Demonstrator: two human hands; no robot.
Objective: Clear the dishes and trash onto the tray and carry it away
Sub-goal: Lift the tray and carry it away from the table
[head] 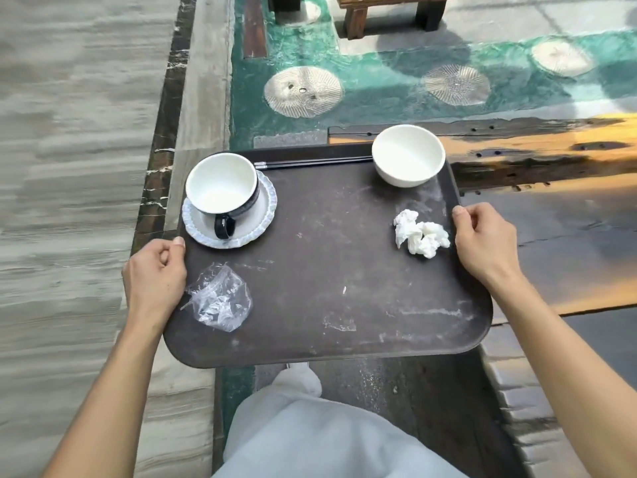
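Observation:
I hold a dark brown tray [331, 270] in the air in front of me. My left hand [155, 277] grips its left edge and my right hand [482, 241] grips its right edge. On the tray's far left a black cup with a white inside [222, 191] stands on a pale scalloped saucer [265, 215]. A white bowl [408, 155] sits at the far right corner. Black chopsticks [310, 162] lie along the far edge between them. A crumpled white napkin [422, 236] lies near my right hand, and a clear plastic wrapper [220, 298] lies near my left hand.
A dark glossy wooden table [551, 215] lies to the right, under the tray's right side. The floor ahead is green with round patterned discs [303, 91]. Grey stone paving [69, 167] runs on the left. A wooden stool [393, 12] stands at the top. My pale trousers [310, 436] show below.

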